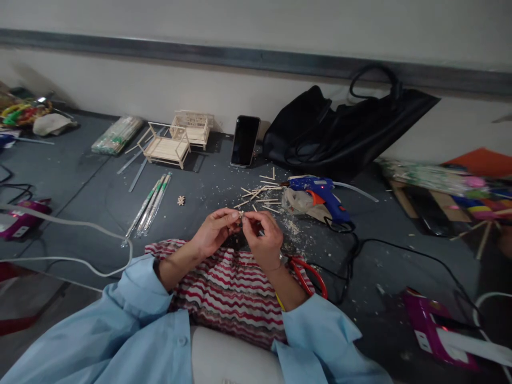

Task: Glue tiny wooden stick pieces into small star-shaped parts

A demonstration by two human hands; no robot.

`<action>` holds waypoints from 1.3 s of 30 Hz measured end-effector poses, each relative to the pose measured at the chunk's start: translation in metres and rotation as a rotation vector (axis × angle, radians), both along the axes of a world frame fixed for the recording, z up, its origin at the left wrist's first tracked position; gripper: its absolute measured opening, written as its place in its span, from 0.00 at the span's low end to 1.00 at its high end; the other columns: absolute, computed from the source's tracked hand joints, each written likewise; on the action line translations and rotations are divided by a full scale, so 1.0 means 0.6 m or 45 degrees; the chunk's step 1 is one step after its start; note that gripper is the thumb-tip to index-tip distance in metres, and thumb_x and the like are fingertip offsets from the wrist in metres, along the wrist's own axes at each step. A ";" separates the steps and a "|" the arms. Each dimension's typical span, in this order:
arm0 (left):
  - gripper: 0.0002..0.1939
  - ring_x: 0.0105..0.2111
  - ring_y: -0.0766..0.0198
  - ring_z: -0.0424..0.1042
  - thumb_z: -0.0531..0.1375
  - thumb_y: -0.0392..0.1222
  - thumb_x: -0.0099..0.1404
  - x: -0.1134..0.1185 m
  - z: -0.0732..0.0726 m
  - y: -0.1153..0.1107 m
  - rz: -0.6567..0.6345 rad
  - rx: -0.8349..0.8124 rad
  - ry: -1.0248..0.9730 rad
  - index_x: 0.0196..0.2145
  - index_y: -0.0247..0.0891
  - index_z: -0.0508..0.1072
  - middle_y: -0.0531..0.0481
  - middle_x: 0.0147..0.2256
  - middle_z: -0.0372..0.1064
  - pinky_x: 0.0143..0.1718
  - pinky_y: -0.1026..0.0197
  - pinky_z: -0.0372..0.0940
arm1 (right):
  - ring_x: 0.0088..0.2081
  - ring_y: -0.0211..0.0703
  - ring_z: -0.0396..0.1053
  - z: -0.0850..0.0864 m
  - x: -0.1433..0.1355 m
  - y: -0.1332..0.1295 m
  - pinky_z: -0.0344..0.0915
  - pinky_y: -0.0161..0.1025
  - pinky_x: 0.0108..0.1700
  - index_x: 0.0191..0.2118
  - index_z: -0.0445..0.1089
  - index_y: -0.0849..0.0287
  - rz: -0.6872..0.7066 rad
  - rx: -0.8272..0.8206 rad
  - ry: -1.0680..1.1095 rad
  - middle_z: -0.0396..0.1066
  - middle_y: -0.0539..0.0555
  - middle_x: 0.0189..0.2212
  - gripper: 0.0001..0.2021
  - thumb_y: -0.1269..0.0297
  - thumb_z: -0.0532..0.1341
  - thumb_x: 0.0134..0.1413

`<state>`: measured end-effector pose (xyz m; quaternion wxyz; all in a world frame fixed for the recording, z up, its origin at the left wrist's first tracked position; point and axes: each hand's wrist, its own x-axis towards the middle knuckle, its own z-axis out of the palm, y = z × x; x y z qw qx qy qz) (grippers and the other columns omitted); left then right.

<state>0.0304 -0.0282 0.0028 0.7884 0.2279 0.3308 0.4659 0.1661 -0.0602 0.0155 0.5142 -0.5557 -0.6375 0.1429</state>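
Note:
My left hand [219, 228] and my right hand [264, 234] meet above the table's near edge. Their fingertips pinch a tiny pale wooden piece [241, 214] between them; its full shape is hidden. To the left lies a small snowflake-shaped wooden piece [181, 200]. Just beyond my hands are loose short wooden sticks [256, 193] and scattered crumbs. A blue glue gun [316, 185] rests on its side, with its nozzle towards the sticks. Next to my right wrist, a red-handled tool [316, 277] is partly covered by the arm. A striped cloth [228, 288] lies under my forearms.
Miniature wooden benches [166, 149], a phone [245, 141] and a black bag [340, 128] stand along the wall. Wrapped sticks [150, 205] and a bundled pack [117, 135] are at left. A black cable [400, 246] and a white cable [80, 224] cross the table.

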 end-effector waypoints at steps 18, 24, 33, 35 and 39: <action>0.12 0.29 0.69 0.69 0.72 0.45 0.52 -0.003 0.011 -0.003 -0.009 0.156 0.099 0.29 0.35 0.79 0.51 0.29 0.74 0.35 0.65 0.63 | 0.24 0.37 0.61 -0.002 -0.003 0.002 0.61 0.36 0.30 0.29 0.68 0.55 -0.007 -0.285 0.419 0.68 0.47 0.23 0.05 0.62 0.61 0.53; 0.12 0.29 0.71 0.67 0.71 0.41 0.52 -0.005 0.008 -0.001 0.058 0.278 0.239 0.35 0.38 0.80 0.54 0.29 0.72 0.35 0.66 0.61 | 0.19 0.33 0.52 -0.014 -0.005 0.015 0.52 0.32 0.21 0.27 0.63 0.55 0.149 -0.483 0.968 0.57 0.43 0.17 0.07 0.60 0.59 0.51; 0.14 0.39 0.63 0.68 0.71 0.42 0.53 -0.007 0.014 -0.007 0.144 0.665 0.472 0.40 0.41 0.81 0.49 0.37 0.72 0.44 0.61 0.63 | 0.20 0.34 0.49 0.008 0.003 0.019 0.51 0.29 0.17 0.27 0.56 0.53 0.448 -0.755 1.246 0.51 0.45 0.22 0.09 0.57 0.57 0.46; 0.14 0.38 0.62 0.68 0.71 0.42 0.53 -0.007 0.018 -0.008 0.151 0.710 0.498 0.39 0.42 0.82 0.48 0.36 0.72 0.44 0.61 0.63 | 0.20 0.34 0.49 0.008 0.002 0.018 0.50 0.29 0.17 0.28 0.57 0.53 0.473 -0.788 1.279 0.51 0.44 0.21 0.09 0.57 0.58 0.45; 0.15 0.37 0.62 0.68 0.71 0.42 0.53 -0.007 0.019 -0.009 0.156 0.724 0.509 0.40 0.42 0.82 0.49 0.35 0.73 0.44 0.61 0.63 | 0.19 0.33 0.50 -0.001 -0.005 0.017 0.51 0.30 0.18 0.26 0.60 0.54 0.418 -0.750 1.240 0.53 0.44 0.20 0.08 0.59 0.60 0.46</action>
